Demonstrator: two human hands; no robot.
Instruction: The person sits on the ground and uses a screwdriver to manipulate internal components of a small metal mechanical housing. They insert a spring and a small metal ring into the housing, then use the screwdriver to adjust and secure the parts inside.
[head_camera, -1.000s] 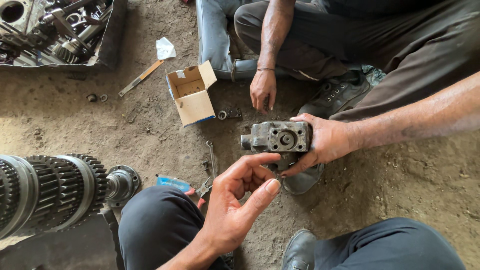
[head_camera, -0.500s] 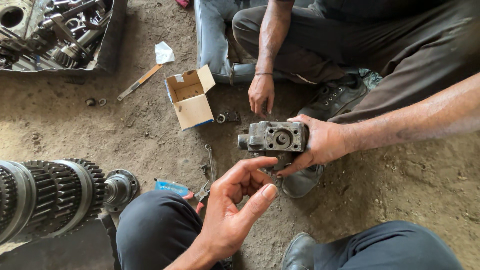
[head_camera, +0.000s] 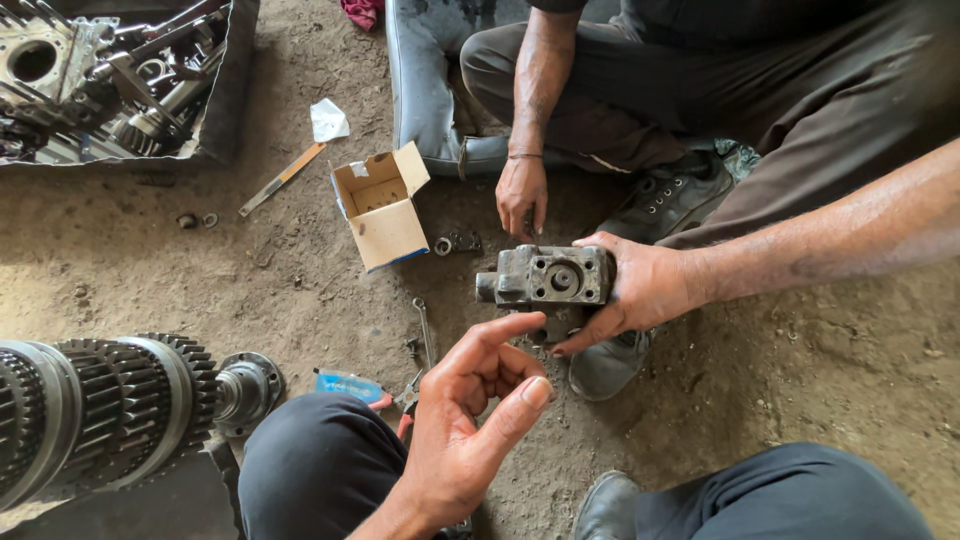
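The right hand (head_camera: 640, 290) grips a grey, blocky cast-metal housing with a round bore (head_camera: 548, 277) by its right end, fingers wrapped under it, above the dirt floor (head_camera: 820, 370). Just below the housing, the left hand (head_camera: 470, 420) is empty, palm up, fingers loosely curled. Left of the housing lies an open cardboard box (head_camera: 383, 207); another person's hand (head_camera: 522, 193) hangs just above the housing.

There's a small open cardboard box (head_camera: 382, 208) with a blue edge lying on the dirt. A flat blue packet (head_camera: 349, 385) sits nearer the knee, and a crumpled white wrapper (head_camera: 327, 120) lies above.
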